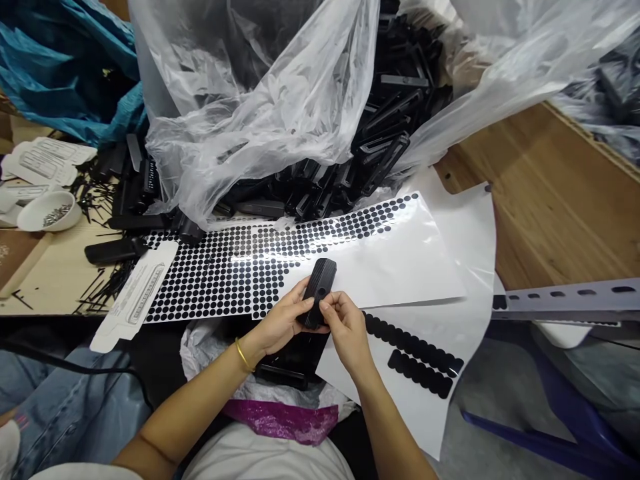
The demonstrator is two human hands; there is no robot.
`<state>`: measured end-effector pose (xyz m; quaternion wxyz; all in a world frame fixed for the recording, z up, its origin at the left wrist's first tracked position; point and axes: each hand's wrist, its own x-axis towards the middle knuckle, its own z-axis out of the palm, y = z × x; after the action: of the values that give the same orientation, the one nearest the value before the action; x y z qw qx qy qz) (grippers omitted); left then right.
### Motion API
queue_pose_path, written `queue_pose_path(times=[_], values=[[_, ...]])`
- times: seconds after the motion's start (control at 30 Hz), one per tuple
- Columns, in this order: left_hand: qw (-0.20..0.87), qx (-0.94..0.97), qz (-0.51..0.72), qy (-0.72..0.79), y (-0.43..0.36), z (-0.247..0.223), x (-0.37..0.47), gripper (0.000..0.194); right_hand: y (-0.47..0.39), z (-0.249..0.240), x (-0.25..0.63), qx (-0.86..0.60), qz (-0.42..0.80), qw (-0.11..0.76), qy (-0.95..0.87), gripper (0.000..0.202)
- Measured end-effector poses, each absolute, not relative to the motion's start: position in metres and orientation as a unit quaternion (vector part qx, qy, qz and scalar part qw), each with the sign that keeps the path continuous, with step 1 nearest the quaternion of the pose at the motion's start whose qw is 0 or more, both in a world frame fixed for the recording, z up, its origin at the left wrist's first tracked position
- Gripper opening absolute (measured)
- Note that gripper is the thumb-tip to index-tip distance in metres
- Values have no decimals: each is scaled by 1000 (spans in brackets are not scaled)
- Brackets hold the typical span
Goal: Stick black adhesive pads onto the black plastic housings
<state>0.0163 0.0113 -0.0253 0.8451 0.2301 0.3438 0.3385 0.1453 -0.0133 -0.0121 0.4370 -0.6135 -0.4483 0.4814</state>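
My left hand is closed around a long black plastic casing with a ribbed face, tilted upright above the front edge of the sheets. At its right side my right hand pinches the casing's edge, thumb close to a dark round spot on the face. Whether a loose sticker is between those fingertips is hidden. Just beyond the hands lies a white sheet of round black stickers, bare on its right part. Two strips of overlapping black discs lie on white paper to the right of my right hand.
Many black casings are heaped at the back, partly under clear plastic bags. On the left are a printed card, a white bowl of small metal parts and a blue bag. A slotted metal bar juts at right.
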Motion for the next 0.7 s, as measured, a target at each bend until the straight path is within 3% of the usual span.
queue_pose_path(times=[0.27, 0.7], values=[[837, 285, 326, 334, 11, -17, 14, 68, -14, -15, 144, -616, 474, 436, -454, 17], [794, 383, 334, 334, 13, -24, 8, 68, -15, -19, 139, -627, 461, 429, -458, 16]])
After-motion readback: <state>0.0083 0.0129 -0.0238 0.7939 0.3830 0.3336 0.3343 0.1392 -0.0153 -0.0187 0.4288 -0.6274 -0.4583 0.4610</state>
